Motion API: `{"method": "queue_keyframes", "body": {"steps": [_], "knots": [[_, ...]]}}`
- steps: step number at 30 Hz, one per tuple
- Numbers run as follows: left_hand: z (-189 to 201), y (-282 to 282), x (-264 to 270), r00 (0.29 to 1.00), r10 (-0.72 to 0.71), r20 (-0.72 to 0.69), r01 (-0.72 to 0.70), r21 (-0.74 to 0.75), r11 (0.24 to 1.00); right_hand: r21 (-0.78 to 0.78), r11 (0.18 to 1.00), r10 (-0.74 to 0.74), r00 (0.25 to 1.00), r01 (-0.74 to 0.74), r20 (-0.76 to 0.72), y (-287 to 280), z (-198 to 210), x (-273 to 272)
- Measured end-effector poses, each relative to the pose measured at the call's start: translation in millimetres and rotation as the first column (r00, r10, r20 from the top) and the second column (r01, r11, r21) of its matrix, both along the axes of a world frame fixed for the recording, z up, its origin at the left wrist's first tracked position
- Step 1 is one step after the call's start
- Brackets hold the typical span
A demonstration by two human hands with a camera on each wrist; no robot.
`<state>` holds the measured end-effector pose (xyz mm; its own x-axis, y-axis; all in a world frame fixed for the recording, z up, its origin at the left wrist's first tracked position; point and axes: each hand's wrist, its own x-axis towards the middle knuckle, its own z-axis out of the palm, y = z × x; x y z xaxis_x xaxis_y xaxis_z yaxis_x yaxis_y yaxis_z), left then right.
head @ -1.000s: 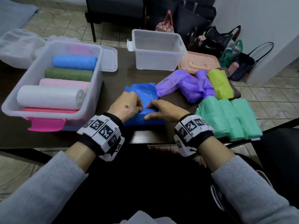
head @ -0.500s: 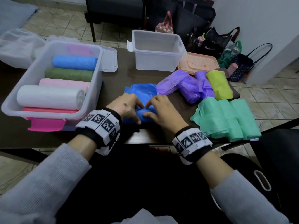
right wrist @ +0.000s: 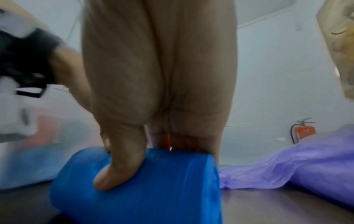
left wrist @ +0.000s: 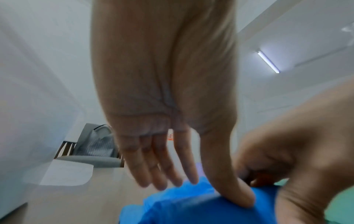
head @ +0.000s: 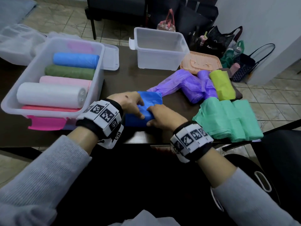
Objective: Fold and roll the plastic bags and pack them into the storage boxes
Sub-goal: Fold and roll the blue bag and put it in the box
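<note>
Both hands, left hand [head: 128, 103] and right hand [head: 162, 117], grip the blue bag [head: 141, 115].

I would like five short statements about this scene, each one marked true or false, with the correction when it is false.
1. Both hands are on the blue bag. True: the left hand and right hand grip its rolled part.
2. The blue bag is fully rolled. False: a flat part still lies beyond the roll.
3. The far storage box holds rolls. False: it looks empty.
4. The near storage box holds a white roll. True.
5. The green bags lie left of the hands. False: they lie to the right.
</note>
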<state>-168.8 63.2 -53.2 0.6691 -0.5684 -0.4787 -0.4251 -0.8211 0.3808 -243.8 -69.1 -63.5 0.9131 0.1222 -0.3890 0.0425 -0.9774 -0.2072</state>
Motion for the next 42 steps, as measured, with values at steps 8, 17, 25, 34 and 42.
{"method": "queue_keyframes", "body": {"steps": [8,17,25,34,42], "knots": [[-9,-2,-13,0.988,0.064,0.143,-0.047,-0.118,0.992,0.097,0.995,-0.013,0.977,0.034,-0.213,-18,6,34],[-2,-6,2,0.994,0.052,0.093,-0.047,-0.056,0.997,0.252,0.965,-0.14,0.952,0.07,0.272,-10,-14,0],[0,-4,-2,0.998,-0.034,-0.048,0.039,0.098,0.994,-0.019,0.998,0.059,0.922,-0.056,0.382,14,-33,-43],[-3,15,-16,0.989,0.114,0.095,-0.099,-0.145,0.984,0.232,0.973,-0.001,0.997,-0.016,0.076,-12,-7,-1],[-6,10,-6,0.989,0.126,0.082,-0.113,-0.143,0.983,0.196,0.978,-0.032,0.986,0.063,-0.161,-24,0,36]]}}
